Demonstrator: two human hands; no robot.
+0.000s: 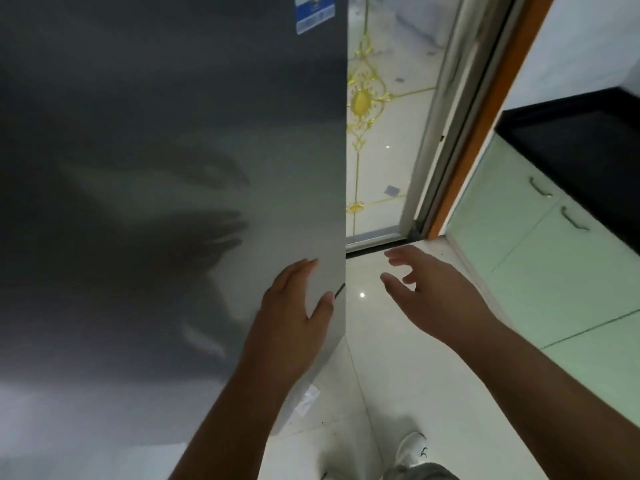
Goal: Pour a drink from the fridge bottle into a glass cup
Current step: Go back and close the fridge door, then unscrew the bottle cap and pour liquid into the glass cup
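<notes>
- Count: two hands, one fridge [173, 133], one shoe [412, 448] in view, two cabinet handles [575, 220], one worktop [581, 157], one blue label [314, 12].
- Left hand [294, 306]: open, with the fingers straight and together. The palm faces the grey front of the fridge at its right edge. The fingers appear to lie flat on the panel. The thumb sits beside a short dark seam in that edge. It holds nothing.
- Right hand [433, 289]: open and in the air, just beside the fridge edge and apart from it. The fingers are spread and loosely curved, with the thumb held away from them. It holds nothing and touches nothing.
- Fridge: fills the left of the scene, directly in front of the person. The brushed grey front shows dim reflections of the hands. The blue label sits at the top right corner. Whether the door is fully shut cannot be told.
- Floor [374, 358]: glossy white tiles. The shoe stands on them at the bottom edge.
- Right side: pale green cabinet doors [554, 289] carry the two metal handles. The black worktop lies above them.
- Far end: a sliding door frame [485, 116] with an orange outer strip. Past it lies a light floor with a gold ornament [362, 102].
</notes>
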